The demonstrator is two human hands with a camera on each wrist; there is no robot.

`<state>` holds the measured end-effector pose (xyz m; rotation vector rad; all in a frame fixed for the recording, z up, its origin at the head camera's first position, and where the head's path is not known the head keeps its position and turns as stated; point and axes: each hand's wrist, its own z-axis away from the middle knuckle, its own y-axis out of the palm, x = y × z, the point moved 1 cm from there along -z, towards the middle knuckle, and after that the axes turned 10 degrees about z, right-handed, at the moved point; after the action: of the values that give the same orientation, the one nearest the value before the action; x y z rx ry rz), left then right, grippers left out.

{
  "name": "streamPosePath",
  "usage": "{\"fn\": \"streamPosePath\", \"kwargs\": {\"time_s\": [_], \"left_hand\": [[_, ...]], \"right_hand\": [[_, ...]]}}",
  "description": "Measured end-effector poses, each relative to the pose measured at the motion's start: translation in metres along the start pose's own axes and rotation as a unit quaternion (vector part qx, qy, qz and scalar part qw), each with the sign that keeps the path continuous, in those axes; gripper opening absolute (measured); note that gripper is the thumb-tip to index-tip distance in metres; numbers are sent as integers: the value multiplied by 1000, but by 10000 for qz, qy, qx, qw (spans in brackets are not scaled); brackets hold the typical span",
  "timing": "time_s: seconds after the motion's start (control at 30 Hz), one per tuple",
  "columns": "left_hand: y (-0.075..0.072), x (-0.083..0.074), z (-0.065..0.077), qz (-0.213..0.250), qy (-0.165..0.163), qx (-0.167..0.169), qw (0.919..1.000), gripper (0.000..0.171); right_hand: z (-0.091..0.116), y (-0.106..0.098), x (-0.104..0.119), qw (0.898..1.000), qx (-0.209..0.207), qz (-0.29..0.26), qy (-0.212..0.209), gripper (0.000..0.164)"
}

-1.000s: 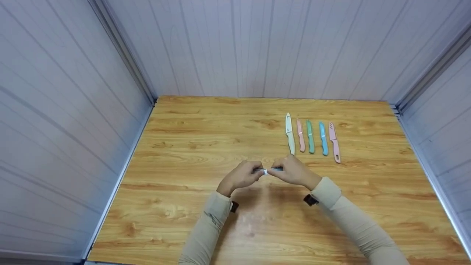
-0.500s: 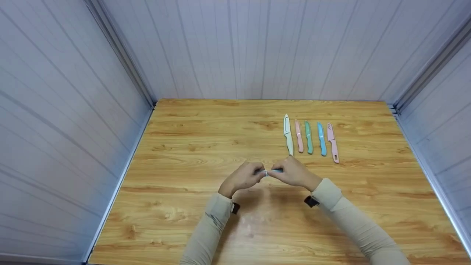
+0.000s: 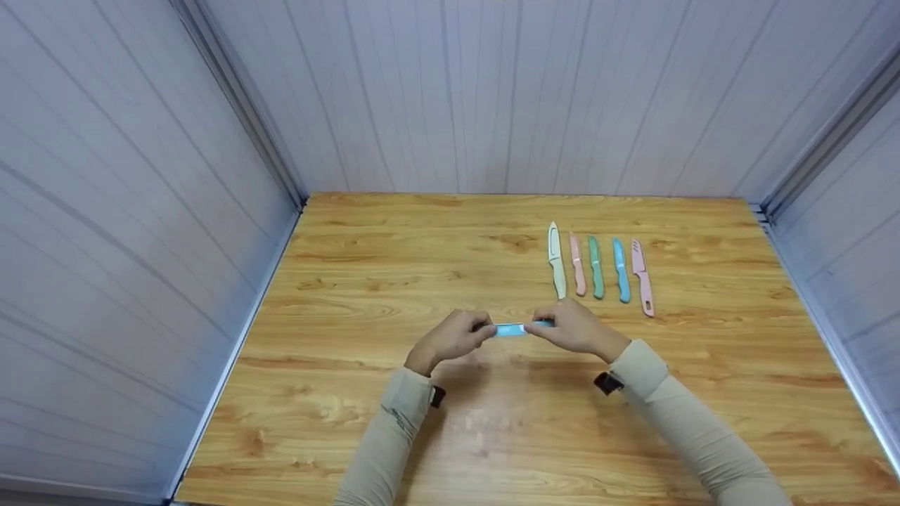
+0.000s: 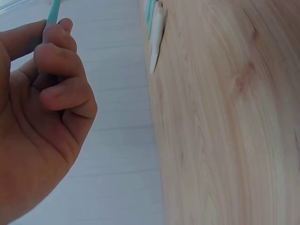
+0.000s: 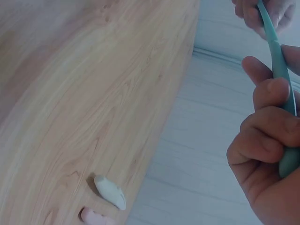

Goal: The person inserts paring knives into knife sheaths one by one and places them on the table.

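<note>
A slim blue knife (image 3: 510,329) is held level between both hands over the table, its blade part as blue as the handle and a pale band where they meet. My left hand (image 3: 453,336) pinches the blade end between thumb and fingers. On the other side, my right hand (image 3: 573,327) grips the handle; in the right wrist view its fingers wrap the teal-looking handle (image 5: 279,61). The left wrist view shows only a short bit of the knife (image 4: 55,10) above the curled fingers. Both ends are partly hidden by the hands.
Several knives lie in a row at the back right: white (image 3: 554,242), pink (image 3: 576,263), green (image 3: 596,267), blue (image 3: 621,270) and a wider pink one (image 3: 643,277). The white handle's end is close to my right hand. Panel walls (image 3: 422,91) bound the wooden table (image 3: 337,281).
The hands have drawn apart, left hand leftward and right hand rightward, so a longer stretch of the blue knife shows between them. The row of knives stays put.
</note>
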<state>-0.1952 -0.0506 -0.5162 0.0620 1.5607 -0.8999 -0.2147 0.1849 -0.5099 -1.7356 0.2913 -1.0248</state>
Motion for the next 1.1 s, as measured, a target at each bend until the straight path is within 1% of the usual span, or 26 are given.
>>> {"fn": "streamPosePath", "kwargs": {"time_s": [0.17,0.3,0.37,0.53,0.63,0.73,0.8,0.9,1.03,1.1], "left_hand": [[-9,7,8,-89,-122,-139,9998,20],[-16,13,12,-193,-95,-281,9994,19],[-20,15,15,-330,-70,-345,9988,18],[-28,18,20,-793,-90,-462,9957,21],[-31,21,22,-1063,-244,-555,9925,23],[-34,25,23,-1302,-509,-670,9879,24],[-35,28,24,-1435,-665,-745,9846,24],[-36,31,27,-1528,-807,-803,9817,25],[-36,35,30,-1511,-977,-784,9805,30],[-36,38,31,-1588,-1047,-785,9786,31]], "right_hand": [[3,-5,-12,9997,-47,-41,217,27],[5,-9,-22,9990,-181,-111,390,27],[7,-12,-27,9983,-264,-97,503,25],[12,-19,-42,9953,-404,-13,882,30],[17,-24,-54,9910,-425,56,1266,27],[22,-30,-66,9858,-414,65,1626,25],[27,-34,-73,9826,-470,41,1795,27],[33,-39,-87,9784,-600,40,1977,30],[43,-45,-105,9704,-773,53,2286,31],[48,-48,-114,9671,-810,-36,2410,32]]}}
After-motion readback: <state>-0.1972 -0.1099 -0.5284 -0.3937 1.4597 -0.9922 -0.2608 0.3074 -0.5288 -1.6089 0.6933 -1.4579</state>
